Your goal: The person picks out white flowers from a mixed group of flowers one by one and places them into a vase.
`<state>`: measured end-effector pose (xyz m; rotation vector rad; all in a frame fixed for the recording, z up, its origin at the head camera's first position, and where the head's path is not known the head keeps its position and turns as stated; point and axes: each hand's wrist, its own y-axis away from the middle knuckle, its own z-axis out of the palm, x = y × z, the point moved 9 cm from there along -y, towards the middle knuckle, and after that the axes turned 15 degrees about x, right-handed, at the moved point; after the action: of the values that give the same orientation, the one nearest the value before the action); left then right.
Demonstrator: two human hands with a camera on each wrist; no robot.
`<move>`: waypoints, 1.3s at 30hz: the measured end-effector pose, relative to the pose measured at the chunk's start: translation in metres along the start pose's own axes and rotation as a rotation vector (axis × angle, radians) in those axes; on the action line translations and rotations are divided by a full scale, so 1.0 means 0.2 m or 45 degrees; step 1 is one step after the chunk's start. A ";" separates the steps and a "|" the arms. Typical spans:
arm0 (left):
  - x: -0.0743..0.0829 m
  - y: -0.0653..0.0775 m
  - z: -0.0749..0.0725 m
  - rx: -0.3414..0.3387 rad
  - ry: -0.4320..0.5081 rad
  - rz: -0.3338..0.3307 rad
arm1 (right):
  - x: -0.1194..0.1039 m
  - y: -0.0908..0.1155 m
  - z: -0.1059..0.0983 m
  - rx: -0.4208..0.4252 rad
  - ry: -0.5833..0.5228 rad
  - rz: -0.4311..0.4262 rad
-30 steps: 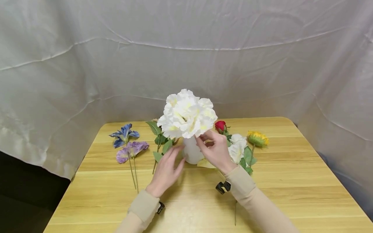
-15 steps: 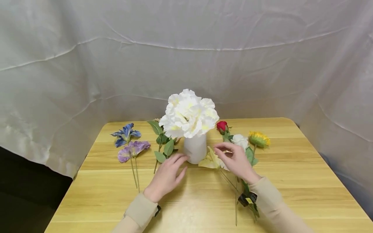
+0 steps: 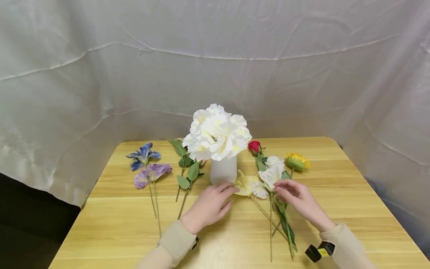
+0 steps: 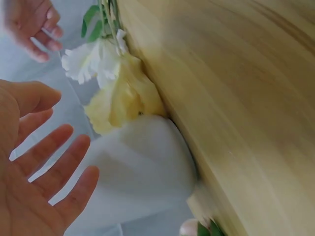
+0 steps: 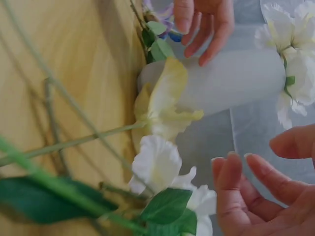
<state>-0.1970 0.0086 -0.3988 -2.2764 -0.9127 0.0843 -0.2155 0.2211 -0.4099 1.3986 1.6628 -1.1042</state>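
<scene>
Noted ruffled white flower (image 3: 270, 177) near empty, loose right hand (image 3: 299, 200); white vase (image 3: 223, 172) holding frilled blooms (image 3: 217, 132) by empty, relaxed left hand (image 3: 209, 205).

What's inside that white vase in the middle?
White flowers stick out of the top of the vase, with a bit of green showing by its mouth. Further down I can't see: the vase's wall hides any stems inside.

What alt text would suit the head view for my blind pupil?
A person's left hand is in front of a white vase of big white flowers on a wooden table, while the right hand is near a loose white flower. A blue flower and purple petals lie at left, a red rose and a sunflower at right.
</scene>
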 end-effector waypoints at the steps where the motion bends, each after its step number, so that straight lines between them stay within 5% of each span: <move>1: 0.01 -0.01 0.00 -0.001 0.009 0.011 | 0.02 0.02 0.00 -0.019 0.002 0.029; 17: 0.06 -0.02 0.04 -0.010 0.024 0.074 | 0.16 0.16 0.14 -0.430 -0.005 0.288; 32: 0.08 -0.02 0.07 -0.077 0.045 0.064 | 0.24 0.13 0.23 -0.519 0.089 0.289; 39: 0.07 -0.01 0.07 -0.064 0.042 0.065 | 0.24 0.11 0.23 -0.474 0.076 0.276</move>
<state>-0.1920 0.0264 -0.4054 -2.3412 -0.8490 0.0466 -0.2029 0.1997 -0.4754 1.3370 1.6128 -0.5993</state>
